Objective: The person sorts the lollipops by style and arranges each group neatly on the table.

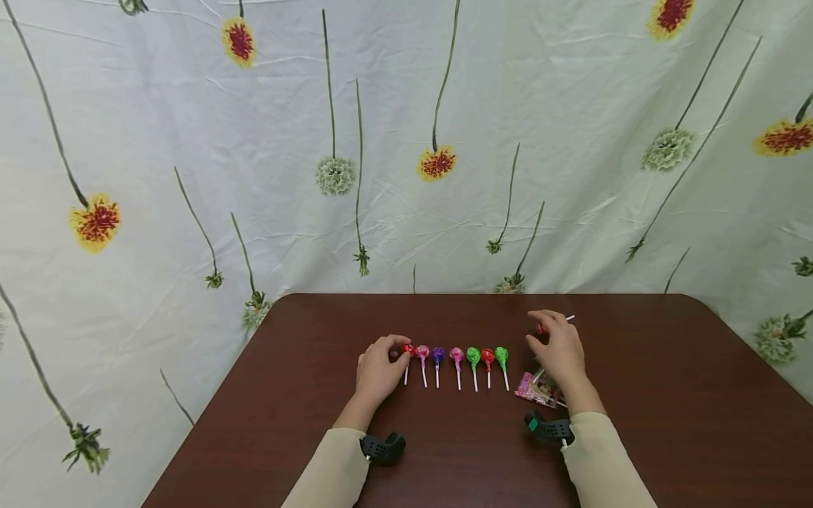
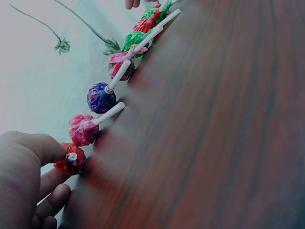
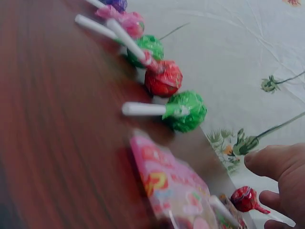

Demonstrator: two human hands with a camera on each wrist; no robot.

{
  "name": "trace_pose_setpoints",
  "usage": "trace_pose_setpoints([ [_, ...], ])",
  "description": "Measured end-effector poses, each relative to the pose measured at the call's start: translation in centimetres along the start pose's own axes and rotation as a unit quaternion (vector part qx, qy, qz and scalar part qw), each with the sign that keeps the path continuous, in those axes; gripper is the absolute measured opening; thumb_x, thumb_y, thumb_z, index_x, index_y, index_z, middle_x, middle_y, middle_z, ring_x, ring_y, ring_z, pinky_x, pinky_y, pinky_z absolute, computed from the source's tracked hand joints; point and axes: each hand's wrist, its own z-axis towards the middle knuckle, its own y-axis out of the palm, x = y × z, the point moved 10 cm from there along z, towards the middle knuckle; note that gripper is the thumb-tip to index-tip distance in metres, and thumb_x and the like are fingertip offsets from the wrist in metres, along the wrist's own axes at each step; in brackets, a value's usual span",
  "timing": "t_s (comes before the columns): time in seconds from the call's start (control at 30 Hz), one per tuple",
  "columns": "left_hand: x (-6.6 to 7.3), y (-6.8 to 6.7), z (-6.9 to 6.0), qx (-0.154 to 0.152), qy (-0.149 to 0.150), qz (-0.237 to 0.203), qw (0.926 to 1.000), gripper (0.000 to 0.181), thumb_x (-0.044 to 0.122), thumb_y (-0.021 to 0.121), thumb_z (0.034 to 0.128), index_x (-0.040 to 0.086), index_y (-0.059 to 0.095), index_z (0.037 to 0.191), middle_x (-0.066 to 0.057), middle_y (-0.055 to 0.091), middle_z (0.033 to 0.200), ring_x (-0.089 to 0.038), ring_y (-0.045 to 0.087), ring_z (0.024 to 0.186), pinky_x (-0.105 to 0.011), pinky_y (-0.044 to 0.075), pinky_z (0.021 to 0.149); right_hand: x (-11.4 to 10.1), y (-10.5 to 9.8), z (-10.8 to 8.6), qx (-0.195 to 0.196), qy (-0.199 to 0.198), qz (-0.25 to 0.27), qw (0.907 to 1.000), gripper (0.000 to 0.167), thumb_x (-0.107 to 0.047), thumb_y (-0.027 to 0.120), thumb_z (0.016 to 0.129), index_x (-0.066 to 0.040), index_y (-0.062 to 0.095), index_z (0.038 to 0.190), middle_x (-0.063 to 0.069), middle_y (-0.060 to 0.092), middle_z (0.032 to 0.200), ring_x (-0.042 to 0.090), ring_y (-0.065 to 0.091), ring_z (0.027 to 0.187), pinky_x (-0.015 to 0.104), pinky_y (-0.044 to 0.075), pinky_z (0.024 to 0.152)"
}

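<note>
At the left end of a row of lollipops, my left hand (image 1: 377, 372) pinches a red lollipop (image 2: 77, 167) between thumb and fingertips. Beside it in the row come a pink lollipop (image 1: 422, 351), a purple one (image 1: 438, 355), another pink one (image 1: 456, 354), a green one (image 1: 473, 355), a red one (image 1: 488, 356) and another green one (image 1: 502, 354). Over on the right, my right hand (image 1: 562, 353) is held with thumb and fingers apart, close to a separate red lollipop (image 3: 244, 198). Its fingers partly hide that lollipop in the head view; no grip shows.
A pink printed wrapper packet (image 1: 532, 389) lies below the right hand, with white sticks beside it, partly covered by the hand. The brown table (image 1: 457, 451) meets a flower-patterned cloth (image 1: 406, 226) behind its far edge.
</note>
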Motion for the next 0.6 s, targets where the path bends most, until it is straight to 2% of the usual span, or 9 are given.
trace_pose_setpoints([
  [0.2,-0.2,0.0,0.0,0.003,0.002,0.000,1.0000,0.020,0.025,0.071,0.0911,0.023,0.072,0.111,0.000,0.070,0.107,-0.021,0.062,0.098,-0.050,0.038,0.097,0.9,-0.1,-0.2,-0.007,0.016,-0.028,0.9995,0.051,-0.018,0.062,0.097,-0.010,0.049,0.145,0.020,0.041,0.152,0.047,0.041,0.128,0.065,0.035,0.102],
  [0.6,-0.2,0.1,0.1,0.010,0.004,-0.004,0.9999,0.019,0.025,0.071,0.0909,0.023,0.073,0.110,0.000,0.070,0.106,-0.020,0.062,0.098,-0.051,0.038,0.098,2.2,0.3,-0.2,-0.037,0.044,-0.020,0.9981,0.057,-0.019,0.060,0.098,-0.007,0.041,0.151,0.023,0.037,0.156,0.051,0.039,0.131,0.068,0.029,0.106],
])
